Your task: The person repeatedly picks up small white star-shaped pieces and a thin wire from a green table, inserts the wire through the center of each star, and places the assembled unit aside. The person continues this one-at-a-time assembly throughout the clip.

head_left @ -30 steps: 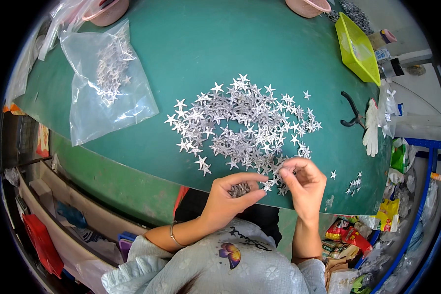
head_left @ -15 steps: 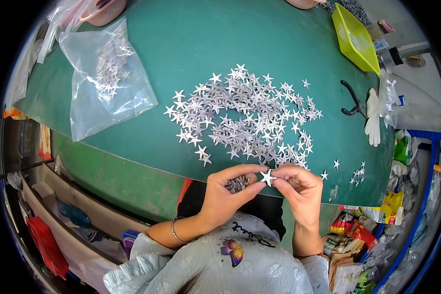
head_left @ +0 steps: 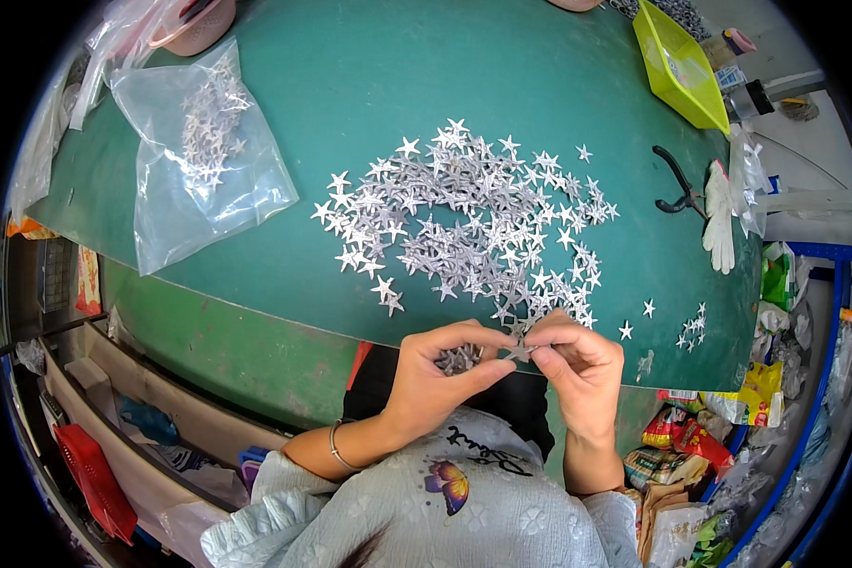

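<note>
A small silver starfish-shaped piece (head_left: 520,353) is pinched between my two hands at the table's near edge. My left hand (head_left: 424,371) is closed, with thumb and forefinger at one side of the star. In its curled palm lie several small dark grey pieces (head_left: 458,359), too small to tell exactly. My right hand (head_left: 582,364) is closed too, thumb and forefinger gripping the star's other side. Just beyond my fingers spreads a loose ring-shaped heap of like silver starfish pieces (head_left: 478,189).
On the green table (head_left: 350,85) a clear plastic bag (head_left: 175,213) of stars lies left. A yellow-green basket (head_left: 677,71), black-handled pliers (head_left: 677,185) and a white glove (head_left: 719,227) are at right. A small star cluster (head_left: 699,327) lies near the right corner.
The star between my fingertips has turned and now shows darker. My hands have stayed in nearly the same place; the view has shifted slightly.
</note>
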`<state>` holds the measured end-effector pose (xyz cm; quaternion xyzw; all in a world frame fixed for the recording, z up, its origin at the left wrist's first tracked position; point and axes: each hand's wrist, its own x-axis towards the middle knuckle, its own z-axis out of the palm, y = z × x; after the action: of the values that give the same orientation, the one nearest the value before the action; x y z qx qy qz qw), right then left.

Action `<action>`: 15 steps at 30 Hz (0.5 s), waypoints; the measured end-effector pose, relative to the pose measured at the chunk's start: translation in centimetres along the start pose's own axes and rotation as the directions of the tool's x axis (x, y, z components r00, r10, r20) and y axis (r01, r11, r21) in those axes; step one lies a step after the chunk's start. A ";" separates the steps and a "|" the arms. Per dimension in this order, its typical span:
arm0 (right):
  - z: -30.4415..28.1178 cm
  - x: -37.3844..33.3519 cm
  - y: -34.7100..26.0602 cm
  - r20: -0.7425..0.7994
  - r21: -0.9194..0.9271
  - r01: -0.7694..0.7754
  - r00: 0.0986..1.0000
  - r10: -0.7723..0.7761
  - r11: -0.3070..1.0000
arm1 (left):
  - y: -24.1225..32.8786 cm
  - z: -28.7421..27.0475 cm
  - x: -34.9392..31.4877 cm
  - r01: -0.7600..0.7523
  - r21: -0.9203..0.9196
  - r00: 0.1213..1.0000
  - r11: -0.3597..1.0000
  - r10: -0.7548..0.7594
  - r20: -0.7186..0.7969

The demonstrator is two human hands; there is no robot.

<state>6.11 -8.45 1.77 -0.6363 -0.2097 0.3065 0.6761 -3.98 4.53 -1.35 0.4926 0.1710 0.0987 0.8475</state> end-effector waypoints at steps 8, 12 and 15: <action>-0.1 0.0 0.1 0.013 -0.082 0.024 1.000 -0.023 0.996 | 0.1 -0.1 0.0 0.202 -0.196 0.979 0.960 -0.197 0.046; 0.1 0.0 0.1 0.009 -0.070 0.018 1.000 -0.017 0.997 | -0.3 0.0 0.0 0.218 -0.303 0.976 0.928 -0.204 0.075; 0.2 0.1 0.2 0.013 -0.062 0.016 1.000 -0.015 0.998 | -0.4 0.0 -0.1 0.224 -0.333 0.975 0.916 -0.210 0.077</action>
<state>5.99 -8.29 1.55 -0.6534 -0.2282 0.2985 0.6571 -4.06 4.30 -1.69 0.3189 0.1883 0.0224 0.9286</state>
